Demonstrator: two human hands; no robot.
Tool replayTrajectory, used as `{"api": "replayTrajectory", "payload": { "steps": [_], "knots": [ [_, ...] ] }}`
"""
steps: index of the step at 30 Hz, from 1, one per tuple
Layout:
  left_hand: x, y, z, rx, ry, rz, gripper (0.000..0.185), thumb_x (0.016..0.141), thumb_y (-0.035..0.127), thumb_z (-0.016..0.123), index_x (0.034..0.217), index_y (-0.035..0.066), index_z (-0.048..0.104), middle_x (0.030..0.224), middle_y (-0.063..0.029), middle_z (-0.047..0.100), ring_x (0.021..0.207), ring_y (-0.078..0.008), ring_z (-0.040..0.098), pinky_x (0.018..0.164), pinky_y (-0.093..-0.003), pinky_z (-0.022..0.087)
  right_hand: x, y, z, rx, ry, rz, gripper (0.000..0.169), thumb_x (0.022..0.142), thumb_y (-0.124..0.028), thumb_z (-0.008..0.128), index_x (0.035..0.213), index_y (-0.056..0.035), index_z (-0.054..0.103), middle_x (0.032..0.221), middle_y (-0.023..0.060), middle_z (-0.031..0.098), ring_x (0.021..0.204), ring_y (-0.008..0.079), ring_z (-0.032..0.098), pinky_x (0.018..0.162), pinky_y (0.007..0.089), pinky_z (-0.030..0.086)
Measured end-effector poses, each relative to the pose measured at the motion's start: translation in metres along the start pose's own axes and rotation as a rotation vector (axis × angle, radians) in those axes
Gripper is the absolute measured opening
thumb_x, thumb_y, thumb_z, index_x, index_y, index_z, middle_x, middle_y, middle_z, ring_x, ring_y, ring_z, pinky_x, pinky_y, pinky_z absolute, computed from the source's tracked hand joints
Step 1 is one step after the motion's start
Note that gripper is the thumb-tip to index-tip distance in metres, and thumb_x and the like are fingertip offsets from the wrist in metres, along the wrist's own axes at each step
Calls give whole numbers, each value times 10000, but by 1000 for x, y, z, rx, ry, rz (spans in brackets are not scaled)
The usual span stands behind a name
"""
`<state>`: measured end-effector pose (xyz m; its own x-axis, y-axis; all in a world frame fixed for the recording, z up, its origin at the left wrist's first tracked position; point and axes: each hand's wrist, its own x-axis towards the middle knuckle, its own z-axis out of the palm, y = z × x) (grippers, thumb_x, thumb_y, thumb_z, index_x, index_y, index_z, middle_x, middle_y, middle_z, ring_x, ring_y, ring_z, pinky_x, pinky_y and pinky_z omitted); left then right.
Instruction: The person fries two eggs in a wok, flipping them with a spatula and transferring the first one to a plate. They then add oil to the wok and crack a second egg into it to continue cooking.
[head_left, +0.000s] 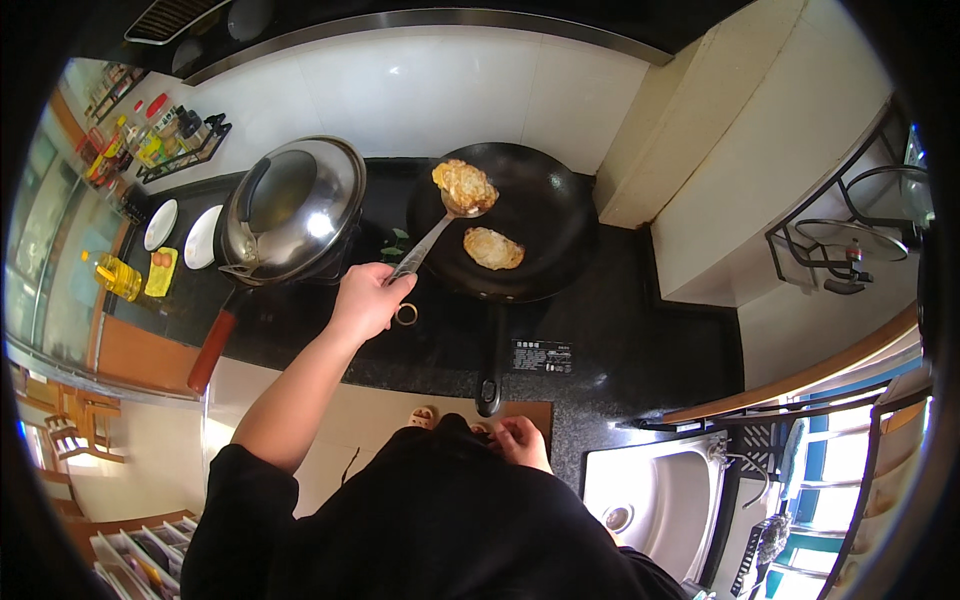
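My left hand (371, 300) grips the handle of a metal spoon or ladle (424, 247), whose head is over the left part of a black frying pan (551, 225). A browned fried egg (465, 185) rests on the spoon's head, raised towards the pan's left rim. Another fried egg (493, 249) lies flat in the pan. Near my body, beside the end of the pan's handle (489, 394), my right hand (523, 441) has curled fingers; whether it pinches anything is hidden against the dark clothing.
A lidded wok (296, 210) with a red-brown handle (212, 351) stands left of the pan. Farther left are white plates (201, 238), eggs (161, 259) on a yellow cloth (160, 281) and an oil bottle (118, 276). A steel sink (667, 487) lies at the lower right.
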<state>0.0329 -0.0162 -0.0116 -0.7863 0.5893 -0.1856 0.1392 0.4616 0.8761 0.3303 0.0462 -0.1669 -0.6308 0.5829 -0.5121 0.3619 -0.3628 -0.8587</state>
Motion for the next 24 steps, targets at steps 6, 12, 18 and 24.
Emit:
{"api": "replayTrajectory", "payload": {
  "steps": [6, 12, 18, 24],
  "knots": [
    [-28, 12, -15, -89, 24, 40, 272, 832, 204, 661, 677, -5, 582, 513, -2, 514, 373, -62, 446, 345, -238, 333, 9, 22, -2, -49, -46, -50, 211, 891, -167, 609, 982, 17, 559, 828, 99, 645, 753, 147, 634, 662, 266, 505],
    [-68, 34, -77, -332, -84, -35, 282, 855, 231, 647, 696, 5, 590, 553, -8, 517, 384, -63, 429, 362, -218, 326, 18, 27, 11, -171, -114, 2, 218, 878, -183, 625, 948, 18, 576, 778, 97, 664, 703, 137, 635, 644, 256, 497],
    [-127, 43, -187, -311, 183, -91, 217, 863, 206, 617, 795, 0, 601, 534, -3, 501, 367, -45, 393, 350, -189, 264, 24, 20, 58, -353, -169, -43, 217, 864, -175, 630, 896, 34, 580, 758, 110, 672, 677, 145, 646, 623, 262, 504],
    [-151, -25, -316, -222, 450, -75, 222, 854, 229, 631, 794, 16, 616, 529, 3, 496, 351, -46, 376, 333, -192, 242, 36, 19, 120, -347, -191, -25, 194, 864, -140, 612, 924, 37, 560, 767, 122, 661, 679, 164, 655, 612, 270, 512]
  ]
}}
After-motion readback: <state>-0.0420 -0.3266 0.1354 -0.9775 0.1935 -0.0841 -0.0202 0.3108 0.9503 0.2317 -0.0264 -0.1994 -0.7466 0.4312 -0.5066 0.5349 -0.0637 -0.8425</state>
